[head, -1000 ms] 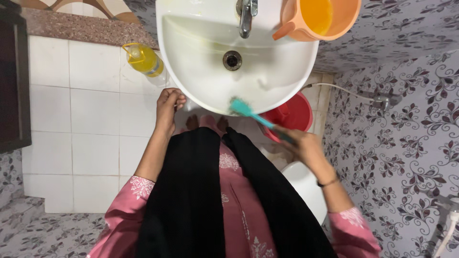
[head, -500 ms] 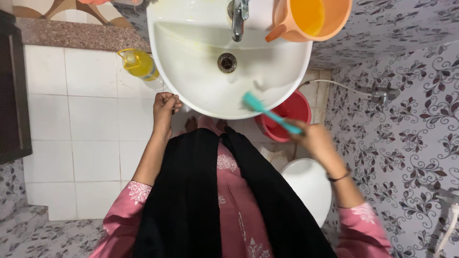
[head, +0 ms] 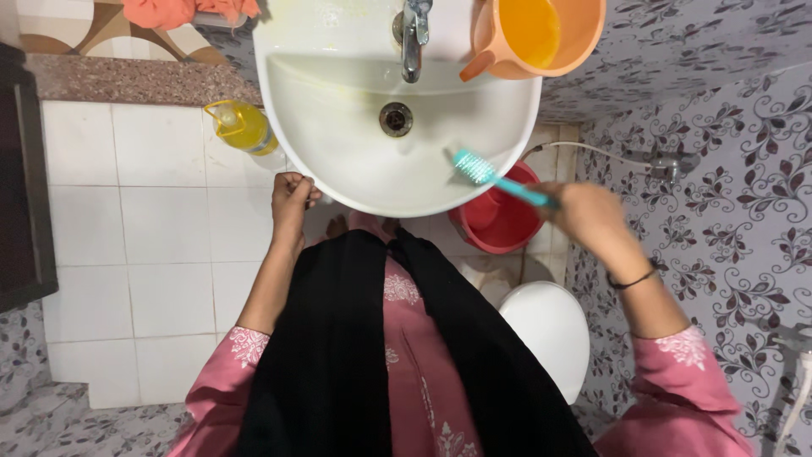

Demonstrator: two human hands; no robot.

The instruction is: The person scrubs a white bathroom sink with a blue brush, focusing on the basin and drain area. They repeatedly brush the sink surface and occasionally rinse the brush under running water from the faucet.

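We see our right hand (head: 592, 213) gripping the teal plastic scrubbing brush (head: 495, 177), its bristled head on the white ceramic basin's (head: 355, 161) inner right wall. Our left hand (head: 292, 196), curled closed on nothing we can see, touches the basin's front rim. An orange plastic mug (head: 541, 34) sits beside the steel tap (head: 412, 38); a red bucket (head: 499, 218) and yellow bottle (head: 244, 125) stand below.
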